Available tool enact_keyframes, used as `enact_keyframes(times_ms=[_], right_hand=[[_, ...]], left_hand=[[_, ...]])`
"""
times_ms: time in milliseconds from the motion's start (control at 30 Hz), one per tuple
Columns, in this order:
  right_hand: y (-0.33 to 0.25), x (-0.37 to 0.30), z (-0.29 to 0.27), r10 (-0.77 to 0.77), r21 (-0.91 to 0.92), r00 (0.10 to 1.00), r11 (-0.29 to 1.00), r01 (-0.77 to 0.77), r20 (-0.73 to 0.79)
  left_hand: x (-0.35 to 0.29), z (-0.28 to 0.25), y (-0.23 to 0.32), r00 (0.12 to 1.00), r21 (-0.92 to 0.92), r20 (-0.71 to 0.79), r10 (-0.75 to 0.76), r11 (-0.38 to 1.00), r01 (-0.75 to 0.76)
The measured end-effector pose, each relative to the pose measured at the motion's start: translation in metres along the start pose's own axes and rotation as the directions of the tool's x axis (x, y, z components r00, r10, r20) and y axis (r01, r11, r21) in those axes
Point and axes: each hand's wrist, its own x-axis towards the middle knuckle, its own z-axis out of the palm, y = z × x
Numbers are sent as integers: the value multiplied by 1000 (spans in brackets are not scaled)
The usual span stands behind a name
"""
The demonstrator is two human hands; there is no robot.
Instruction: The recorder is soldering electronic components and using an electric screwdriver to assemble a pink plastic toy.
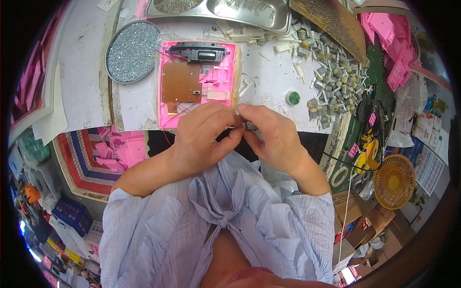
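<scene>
Near the table's front edge my left hand point(206, 127) and my right hand point(274, 136) meet, thumbs and fingers pinched together. Between their fingertips is a small silvery part point(249, 126), mostly covered, so its kind is unclear. Just beyond my left hand lies an open pink plastic housing point(163, 108). It holds a brown circuit board point(180, 82), a black module point(204, 53) along its far end, and a whitish plastic piece point(217, 94). Thin red wires point(168, 138) run out beside my left wrist.
Many small silver motors point(343, 79) with white plastic parts lie heaped on the right. A round tray of screws point(132, 52) stands at the far left, a steel tray point(278, 21) at the back. A green-topped small pot point(292, 98) stands beyond my right hand. Pink pieces point(120, 149) fill a box at left.
</scene>
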Motion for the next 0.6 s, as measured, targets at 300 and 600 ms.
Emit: enact_keyframes(times_ms=[300, 600], right_hand=[[10, 2, -12, -53, 5, 990, 999, 54, -130], [20, -3, -8, -165, -78, 972, 985, 154, -166]], left_hand=[[-3, -3, -7, 1000, -33, -12, 12, 999, -12], [-3, -9, -13, 997, 28, -23, 78, 997, -78]])
